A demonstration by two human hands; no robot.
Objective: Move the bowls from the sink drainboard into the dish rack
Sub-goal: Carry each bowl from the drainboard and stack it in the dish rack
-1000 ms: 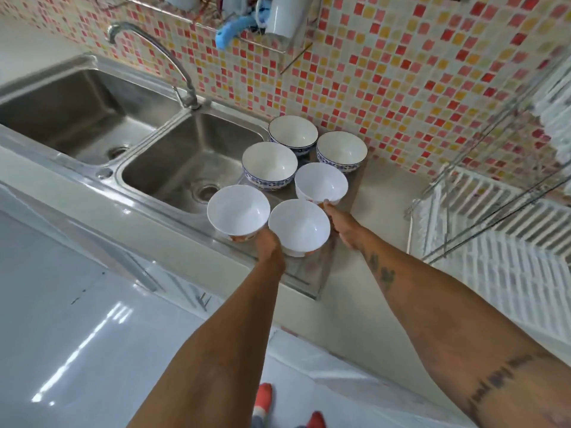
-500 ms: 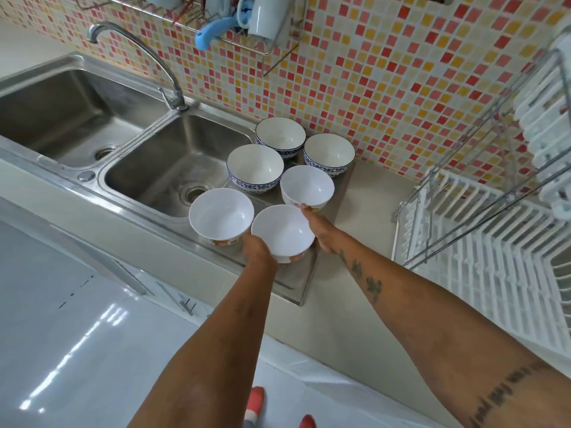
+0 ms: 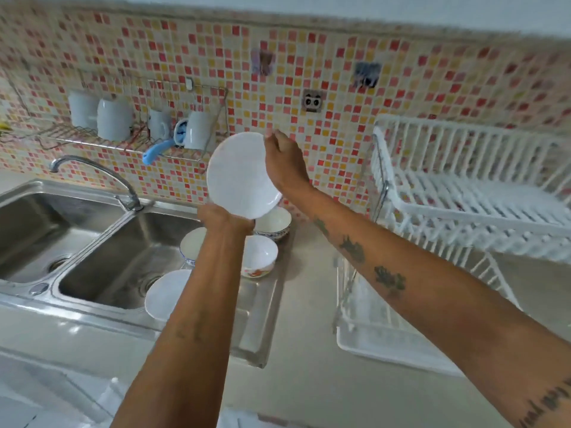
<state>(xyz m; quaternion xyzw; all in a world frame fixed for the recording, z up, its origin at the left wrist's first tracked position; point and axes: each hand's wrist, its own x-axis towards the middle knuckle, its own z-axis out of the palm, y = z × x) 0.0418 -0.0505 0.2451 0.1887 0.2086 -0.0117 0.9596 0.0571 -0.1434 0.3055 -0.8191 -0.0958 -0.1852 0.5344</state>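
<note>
A white bowl is held raised above the drainboard, tilted so that its inside faces the camera, and it is gripped by both hands. The left hand is closed under the lower edge, and the right hand is closed on the upper right rim, with fingertips pinched at the top. The dish rack stands to the right, well apart from the bowl, and its upper tier appears unoccupied; no bowl is seen in it. A slip is judged to be the main risk: the bowl is held by its edges only, and if the surface is wet, which cannot be told from this view, it may slide out of the pinch. The bowls that remain on the drainboard lie directly beneath, namely a blue-patterned bowl, a bowl with an orange motif, another white bowl at the sink edge, and one largely hidden behind the left forearm, so a dropped bowl is expected to strike and chip them. A second risk is contact with the white bars of the rack during the sideways carry, since the rim leads while tilted. The view is blurred, so the fine placement of the fingers cannot be confirmed. The held bowl appears plain white and glossy, round and shallow, with a smooth inside and no visible pattern, and its outer side is not shown.
</note>
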